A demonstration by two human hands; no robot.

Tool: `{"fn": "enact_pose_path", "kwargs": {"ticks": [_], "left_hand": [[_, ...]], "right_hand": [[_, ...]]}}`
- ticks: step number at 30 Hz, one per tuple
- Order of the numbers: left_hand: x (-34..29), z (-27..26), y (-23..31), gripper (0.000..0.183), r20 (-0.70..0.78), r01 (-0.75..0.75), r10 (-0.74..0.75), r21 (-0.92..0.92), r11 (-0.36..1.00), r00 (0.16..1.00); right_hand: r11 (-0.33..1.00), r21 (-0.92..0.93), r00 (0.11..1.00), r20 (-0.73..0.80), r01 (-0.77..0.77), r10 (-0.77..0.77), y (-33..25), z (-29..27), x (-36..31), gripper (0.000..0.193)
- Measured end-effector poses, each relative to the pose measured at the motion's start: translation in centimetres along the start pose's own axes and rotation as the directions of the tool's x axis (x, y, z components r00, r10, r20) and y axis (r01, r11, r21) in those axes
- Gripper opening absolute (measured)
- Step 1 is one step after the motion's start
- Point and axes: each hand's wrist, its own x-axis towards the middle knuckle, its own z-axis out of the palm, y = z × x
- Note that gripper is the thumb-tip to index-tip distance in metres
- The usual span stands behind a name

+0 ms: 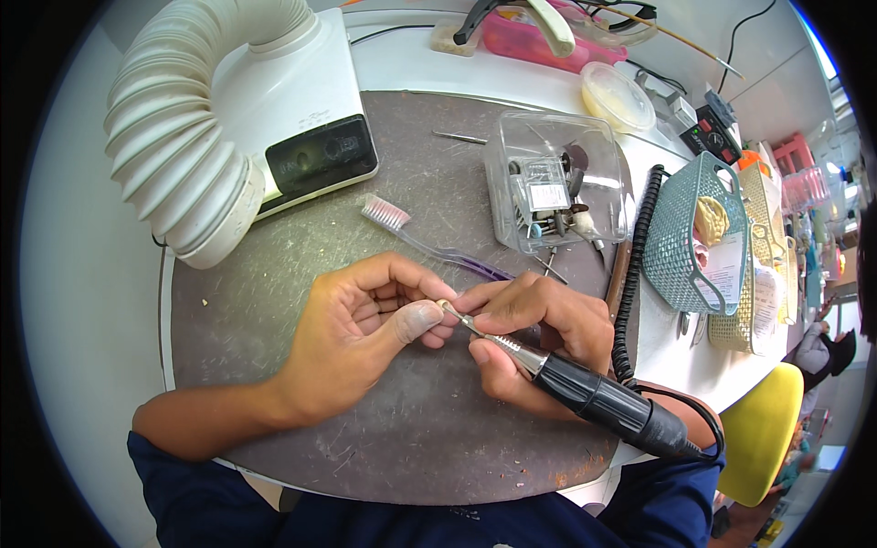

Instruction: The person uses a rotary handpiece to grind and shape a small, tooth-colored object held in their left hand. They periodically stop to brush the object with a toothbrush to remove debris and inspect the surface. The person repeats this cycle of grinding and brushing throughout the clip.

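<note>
My right hand (548, 324) is wrapped round a rotary handpiece (594, 393) with a black body and a silver nose. Its thin tip points up and left toward my left hand (365, 329). Thumb and index finger of that left hand pinch a small tan piece (444, 304), mostly hidden by the fingertips, so its kind does not show. The handpiece tip meets or nearly meets this piece between the two hands. Whitish dust coats my left thumb. Just beyond the hands, a toothbrush (429, 239) with a purple handle lies on the dark work surface (365, 457).
A clear plastic box (512, 205) of grinding bits stands at the back right. Beside it runs a coiled black cord (630, 301). Perforated baskets (681, 247) stand farther right. A white machine with a ribbed hose (174, 155) occupies the back left. A yellow chair (763, 438) is at right.
</note>
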Motion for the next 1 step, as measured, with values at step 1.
{"fn": "enact_pose_path", "kwargs": {"ticks": [1], "left_hand": [[0.01, -0.01, -0.01, 0.012, 0.000, 0.000, 0.000, 0.000, 1.000, 1.000]], "right_hand": [[1.000, -0.005, 1.000, 0.005, 0.000, 0.000, 0.05, -0.01, -0.03, 0.023]]}}
